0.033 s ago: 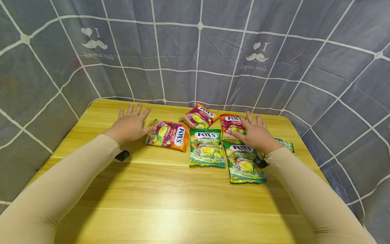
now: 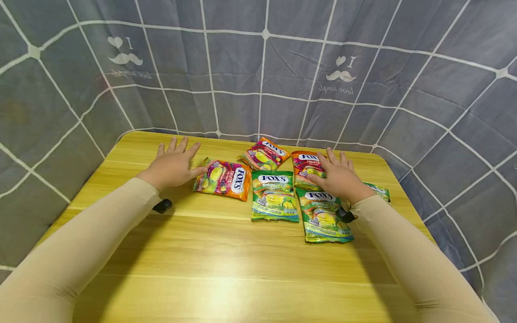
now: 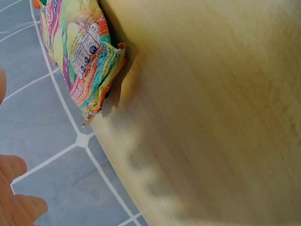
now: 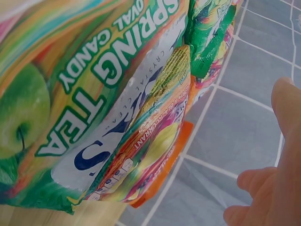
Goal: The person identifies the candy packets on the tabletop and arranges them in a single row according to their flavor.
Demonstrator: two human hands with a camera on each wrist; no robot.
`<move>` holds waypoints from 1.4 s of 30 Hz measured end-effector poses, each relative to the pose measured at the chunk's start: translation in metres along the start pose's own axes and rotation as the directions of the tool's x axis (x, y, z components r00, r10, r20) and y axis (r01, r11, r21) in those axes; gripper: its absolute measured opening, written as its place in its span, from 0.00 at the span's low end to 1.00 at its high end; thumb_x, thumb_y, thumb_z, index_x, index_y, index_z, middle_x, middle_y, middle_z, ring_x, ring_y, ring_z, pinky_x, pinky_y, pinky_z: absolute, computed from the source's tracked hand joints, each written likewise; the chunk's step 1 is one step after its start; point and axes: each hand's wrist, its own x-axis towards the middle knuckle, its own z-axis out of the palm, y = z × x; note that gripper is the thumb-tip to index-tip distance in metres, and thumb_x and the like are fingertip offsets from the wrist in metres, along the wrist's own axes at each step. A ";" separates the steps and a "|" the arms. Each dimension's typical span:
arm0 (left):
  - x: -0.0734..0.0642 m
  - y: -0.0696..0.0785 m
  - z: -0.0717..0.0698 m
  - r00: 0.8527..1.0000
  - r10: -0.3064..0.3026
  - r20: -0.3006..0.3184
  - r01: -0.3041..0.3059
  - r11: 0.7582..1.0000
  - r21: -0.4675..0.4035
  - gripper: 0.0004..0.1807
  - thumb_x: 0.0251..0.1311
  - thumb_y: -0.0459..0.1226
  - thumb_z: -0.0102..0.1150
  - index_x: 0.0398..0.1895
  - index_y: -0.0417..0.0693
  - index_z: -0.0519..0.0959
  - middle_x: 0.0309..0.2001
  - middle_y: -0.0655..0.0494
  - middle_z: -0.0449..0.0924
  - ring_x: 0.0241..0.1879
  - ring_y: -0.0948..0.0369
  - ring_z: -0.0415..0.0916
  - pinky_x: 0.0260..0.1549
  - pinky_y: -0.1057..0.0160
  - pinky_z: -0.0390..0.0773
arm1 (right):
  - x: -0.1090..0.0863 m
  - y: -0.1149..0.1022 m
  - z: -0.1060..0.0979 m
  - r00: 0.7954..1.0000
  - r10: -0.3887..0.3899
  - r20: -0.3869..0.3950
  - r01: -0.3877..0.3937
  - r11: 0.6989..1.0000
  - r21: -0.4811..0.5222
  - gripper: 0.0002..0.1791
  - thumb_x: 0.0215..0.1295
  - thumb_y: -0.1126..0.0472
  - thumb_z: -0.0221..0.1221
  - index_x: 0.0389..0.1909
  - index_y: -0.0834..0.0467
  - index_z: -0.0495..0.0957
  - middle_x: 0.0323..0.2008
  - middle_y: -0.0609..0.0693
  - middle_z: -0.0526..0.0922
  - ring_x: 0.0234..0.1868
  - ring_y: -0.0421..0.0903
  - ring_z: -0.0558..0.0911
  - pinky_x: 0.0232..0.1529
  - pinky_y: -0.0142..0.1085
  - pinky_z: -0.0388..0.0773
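My left hand (image 2: 171, 168) is held with fingers spread beside the left orange-and-purple Fox's Fruits candy bag (image 2: 224, 179); its thumb overlaps the bag's edge, and contact cannot be judged. Fingers also spread, my right hand (image 2: 341, 177) hovers by another Fruits bag (image 2: 303, 172) and partly covers it. Below that hand lies a green Spring Tea candy bag (image 2: 323, 222), seen close up as the green bag (image 4: 84, 84) in the right wrist view. A second Spring Tea bag (image 2: 274, 199) lies mid-table, with a third Fruits bag (image 2: 264, 157) behind it.
Another green bag (image 2: 380, 192) pokes out behind the right wrist, mostly hidden. All the bags lie on a yellow wood-grain table (image 2: 226, 260). A grey cloth with white grid lines (image 2: 238, 58) hangs behind the table and along both sides.
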 end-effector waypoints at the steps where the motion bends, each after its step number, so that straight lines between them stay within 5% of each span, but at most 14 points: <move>1: 0.000 0.000 0.000 1.000 -0.001 0.000 0.001 1.000 0.001 0.50 0.74 0.65 0.49 0.88 0.50 0.45 0.84 0.30 0.33 0.81 0.26 0.28 0.73 0.20 0.31 | 0.000 0.000 0.000 1.000 0.000 0.000 0.000 1.000 0.003 0.52 0.76 0.27 0.47 0.87 0.55 0.43 0.85 0.65 0.33 0.82 0.77 0.30 0.77 0.73 0.28; 14: -0.003 0.002 0.001 1.000 0.007 -0.001 -0.007 1.000 0.006 0.50 0.75 0.65 0.48 0.88 0.52 0.44 0.85 0.31 0.34 0.81 0.25 0.29 0.72 0.19 0.31 | 0.002 -0.002 0.007 1.000 -0.011 -0.004 0.011 1.000 0.026 0.54 0.75 0.25 0.47 0.87 0.55 0.43 0.86 0.65 0.33 0.81 0.79 0.30 0.76 0.75 0.29; 27: 0.008 0.019 0.009 0.995 0.096 0.040 -0.096 0.995 -0.003 0.46 0.77 0.59 0.52 0.87 0.49 0.49 0.85 0.34 0.44 0.82 0.29 0.35 0.76 0.23 0.36 | 0.004 -0.012 0.015 1.000 -0.014 -0.013 0.014 1.000 0.015 0.53 0.75 0.27 0.48 0.87 0.53 0.43 0.86 0.65 0.36 0.82 0.78 0.33 0.78 0.74 0.31; 42: 0.045 0.042 0.021 0.976 0.157 0.151 -0.159 0.987 0.004 0.40 0.78 0.55 0.52 0.85 0.51 0.56 0.84 0.42 0.52 0.83 0.35 0.45 0.80 0.31 0.43 | 0.002 -0.133 0.032 0.983 -0.177 0.040 0.178 0.984 -0.003 0.48 0.77 0.32 0.53 0.85 0.56 0.52 0.82 0.61 0.61 0.82 0.61 0.61 0.80 0.57 0.61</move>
